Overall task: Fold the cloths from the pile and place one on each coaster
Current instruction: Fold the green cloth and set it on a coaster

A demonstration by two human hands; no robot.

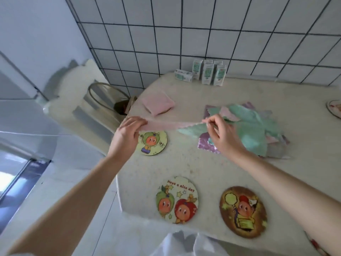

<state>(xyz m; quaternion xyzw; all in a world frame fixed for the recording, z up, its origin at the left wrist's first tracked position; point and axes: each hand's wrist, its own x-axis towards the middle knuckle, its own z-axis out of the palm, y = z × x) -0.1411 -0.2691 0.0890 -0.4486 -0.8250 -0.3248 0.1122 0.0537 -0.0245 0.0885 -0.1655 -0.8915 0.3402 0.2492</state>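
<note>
Pink cloth (pixel 166 126): one, fuzzy, scalloped edge, stretched taut in the air at view centre, held above the counter (pixel 184 163) of pale speckled stone.

Reading left to right:
- Left hand (pixel 127 133), 9 o'clock: thumb and fingers pinch the cloth's left end.
- Coasters: I count four, all flat round discs with cartoon prints. The green-figure coaster (pixel 153 143) lies just below the left hand.
- Folded cloth (pixel 158 104), 12 o'clock: one, pink, a thick soft square. A dark curved rim shows under its near edge; I cannot tell what it is.
- Nice-day coaster (pixel 177 199), 6 o'clock, cream.
- Cartons (pixel 208 72), 1 o'clock, against the tiled wall (pixel 203 34): small, white and green. I make it five upright and one on its side.
- Right hand (pixel 223 133), 3 o'clock: fingertips pinch the cloth's right end.
- Brown coaster (pixel 243 211), 5 o'clock.
- Pile (pixel 254 126), 3 o'clock, just behind the right hand: a loose fleecy heap in mint, pink and lilac; layers not countable.
- Edge coaster (pixel 334 109), far 3 o'clock, cut by the frame.
</note>
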